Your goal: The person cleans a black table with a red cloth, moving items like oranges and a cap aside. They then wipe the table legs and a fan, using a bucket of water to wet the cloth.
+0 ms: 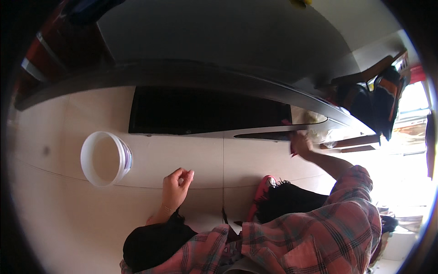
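My right hand (pixel 301 144) reaches out to the right and holds a dark red cloth (pixel 293 149) against the front edge of a low black and grey cabinet panel (pixel 212 113). Its fingers are blurred and partly hidden. My left hand (pixel 178 181) is curled over the tiled floor, fingers closed; a small pale spot shows between thumb and fingers, and I cannot tell whether it is an object. To its left a white plastic bucket (pixel 102 159) with a printed side stands on the tiles, apart from the hand.
A dark, glossy table top (pixel 219 41) spans the upper view above the cabinet panel. At right are a wooden chair (pixel 362 75) with dark items on it and a clear plastic bag (pixel 321 133) on the floor. A pink slipper (pixel 261 195) is below.
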